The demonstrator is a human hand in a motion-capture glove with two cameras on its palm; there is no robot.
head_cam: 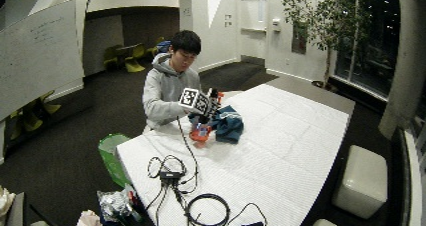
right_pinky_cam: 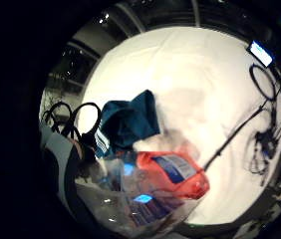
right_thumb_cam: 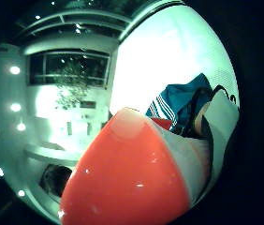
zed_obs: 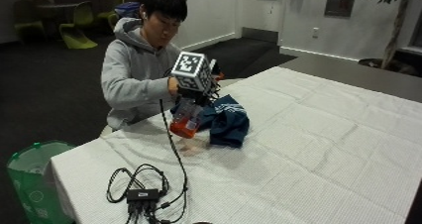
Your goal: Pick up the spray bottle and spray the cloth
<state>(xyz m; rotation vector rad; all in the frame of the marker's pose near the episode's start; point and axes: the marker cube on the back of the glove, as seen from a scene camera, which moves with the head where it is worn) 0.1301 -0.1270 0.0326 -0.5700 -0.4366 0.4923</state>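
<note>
- A person in a grey hoodie sits at a table (zed_obs: 316, 149) covered with a white cloth cover and holds the spray bottle (zed_obs: 186, 119) up above the surface in the gloved right hand (zed_obs: 191, 92).
- The bottle is clear plastic with an orange lower part; in the outside view its orange end points down toward about 6 o'clock, off the table.
- The hand grips the bottle's upper part; its fingers are curled round it, though the single fingers are hidden under the glove's gear.
- The cloth (zed_obs: 226, 119), dark teal with white stripes at one edge, lies bunched on the table just beside the bottle, at about 3 o'clock from it.
- In the little-finger palm view, the bottle (right_pinky_cam: 150, 184) fills the near field and the cloth (right_pinky_cam: 129, 120) lies beyond it on the white cover.
- In the thumb-side palm view, the bottle's orange part (right_thumb_cam: 127, 183) is close up, with the cloth (right_thumb_cam: 181, 103) behind it.
- A green bin (zed_obs: 33, 179) stands on the floor at the table's near corner.
</note>
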